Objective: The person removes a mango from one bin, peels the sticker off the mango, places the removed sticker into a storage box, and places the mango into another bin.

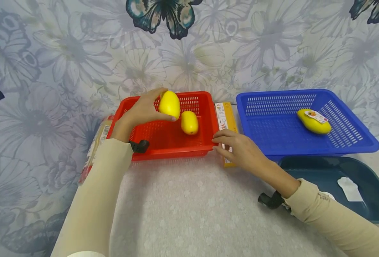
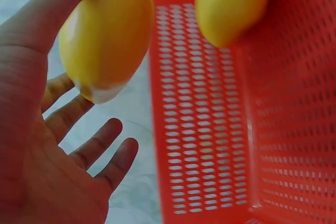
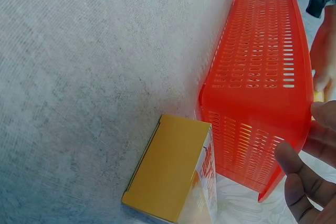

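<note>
In the head view my left hand (image 1: 146, 109) holds a yellow mango (image 1: 169, 104) above the left part of a red plastic basket (image 1: 163, 154). The left wrist view has this mango (image 2: 107, 35) close up, the thumb across its top and several fingers spread beneath. Another yellow mango (image 1: 189, 123) lies inside the red basket. At the basket's front right corner, my right hand (image 1: 242, 150) has its fingers on the rim. Seen from the right wrist, its bent fingers (image 3: 294, 169) lie around the rim of the basket (image 3: 257, 51).
A yellow and white box (image 1: 228, 117) stands right of the red basket. The blue basket (image 1: 263, 142) holds a yellow mango (image 1: 314, 121) with a label. In front sits a dark green tray (image 1: 324, 167) with a white piece (image 1: 349, 189). A packet (image 1: 96, 146) lies at left.
</note>
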The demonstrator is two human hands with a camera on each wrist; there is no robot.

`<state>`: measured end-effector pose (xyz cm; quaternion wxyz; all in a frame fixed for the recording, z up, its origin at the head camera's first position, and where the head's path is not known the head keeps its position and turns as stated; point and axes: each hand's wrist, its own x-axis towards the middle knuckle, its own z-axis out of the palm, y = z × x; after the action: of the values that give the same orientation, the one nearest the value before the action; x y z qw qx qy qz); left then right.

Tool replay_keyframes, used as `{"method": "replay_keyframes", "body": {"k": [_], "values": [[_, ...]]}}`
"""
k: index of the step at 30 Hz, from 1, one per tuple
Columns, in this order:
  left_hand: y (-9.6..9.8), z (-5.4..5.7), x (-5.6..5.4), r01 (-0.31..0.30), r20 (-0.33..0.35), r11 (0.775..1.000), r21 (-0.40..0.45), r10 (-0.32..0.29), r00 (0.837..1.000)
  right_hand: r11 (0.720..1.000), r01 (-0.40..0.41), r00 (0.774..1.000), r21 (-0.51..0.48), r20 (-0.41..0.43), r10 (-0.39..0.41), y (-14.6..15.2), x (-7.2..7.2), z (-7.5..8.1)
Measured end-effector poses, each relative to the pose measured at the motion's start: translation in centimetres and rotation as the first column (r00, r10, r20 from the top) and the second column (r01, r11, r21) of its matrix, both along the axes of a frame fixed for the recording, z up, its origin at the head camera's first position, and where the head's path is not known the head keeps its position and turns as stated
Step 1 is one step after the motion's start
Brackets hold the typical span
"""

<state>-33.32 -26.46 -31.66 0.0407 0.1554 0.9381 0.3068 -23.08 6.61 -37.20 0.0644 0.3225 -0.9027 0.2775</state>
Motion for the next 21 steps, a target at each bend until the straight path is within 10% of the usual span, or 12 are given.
{"method": "replay_keyframes", "body": {"k": [21], "values": [[0.5,-3.5,-3.9,0.072,0.284,0.970,-0.232,-0.003,0.959,1.000,-0.024,0.997,0.002,-0.068,0.024,0.1,-0.2,-0.7]]}}
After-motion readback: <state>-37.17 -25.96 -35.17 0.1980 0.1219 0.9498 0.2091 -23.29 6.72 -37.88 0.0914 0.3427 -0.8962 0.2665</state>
